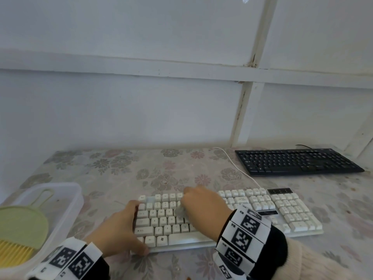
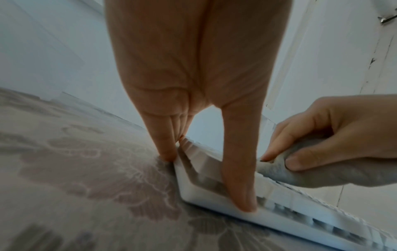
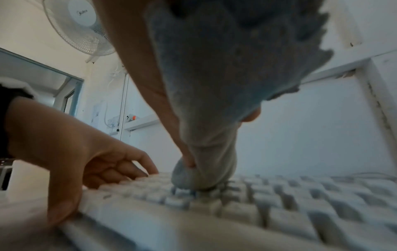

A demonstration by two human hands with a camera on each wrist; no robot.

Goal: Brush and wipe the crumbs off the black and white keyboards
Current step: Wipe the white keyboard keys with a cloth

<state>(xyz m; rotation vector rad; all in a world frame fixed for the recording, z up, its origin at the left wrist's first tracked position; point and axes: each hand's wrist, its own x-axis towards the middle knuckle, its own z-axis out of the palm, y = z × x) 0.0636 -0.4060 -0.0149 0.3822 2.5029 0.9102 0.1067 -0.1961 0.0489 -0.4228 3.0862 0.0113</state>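
Floral cloth covers the desk (image 1: pixel 113 168), white panelled wall behind, and I can see a fan (image 3: pixel 81 25) from the right wrist view. My left hand (image 1: pixel 119 229) braces the white keyboard (image 1: pixel 292 217) at its left end, fingers fairly straight, thumb on the front edge. My right hand (image 1: pixel 203 207) pinches a grey cloth (image 2: pixel 318 171) down on the keys. Clear tub (image 1: pixel 70 197) at left holds a green brush (image 1: pixel 22 229), I think. Black keyboard (image 1: pixel 298 161) sits far right.

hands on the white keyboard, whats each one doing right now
Left hand: open, fingers straight, bracing the white plastic keyboard's left end.
Right hand: grips a crumpled grey cloth.
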